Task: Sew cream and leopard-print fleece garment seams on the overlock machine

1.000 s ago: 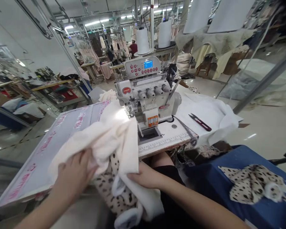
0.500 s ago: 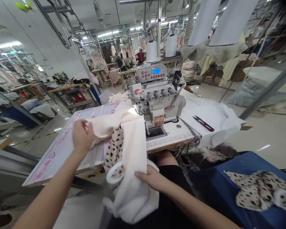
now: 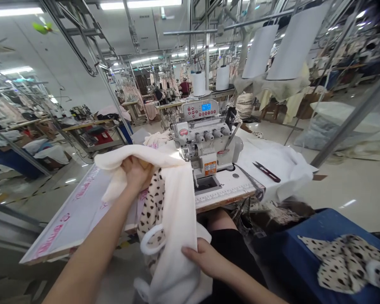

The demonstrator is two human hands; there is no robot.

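A cream, soft-looking fabric piece (image 3: 179,202) runs from the needle area of the sewing machine (image 3: 205,139) down over the table's front edge. My left hand (image 3: 136,172) is tucked beneath a raised fold of it, left of the machine, fingers curled into the cloth and partly hidden. Lower down, my right hand (image 3: 205,256) pinches the hanging part's right edge, thumb on top. Between the cream layers hangs spotted fabric (image 3: 152,200) with dark marks. A white ring-shaped piece (image 3: 152,240) dangles beside it.
Thread snips (image 3: 267,172) lie on white sheeting right of the machine. A blue bin (image 3: 307,240) at lower right carries a spotted fabric piece (image 3: 342,261). White thread cones (image 3: 261,50) stand above. A printed board (image 3: 72,215) covers the table's left side.
My left hand has moved right and under the cream fabric, lifting a fold that now drapes over it. My right hand keeps its pinch. The view has tilted up slightly.
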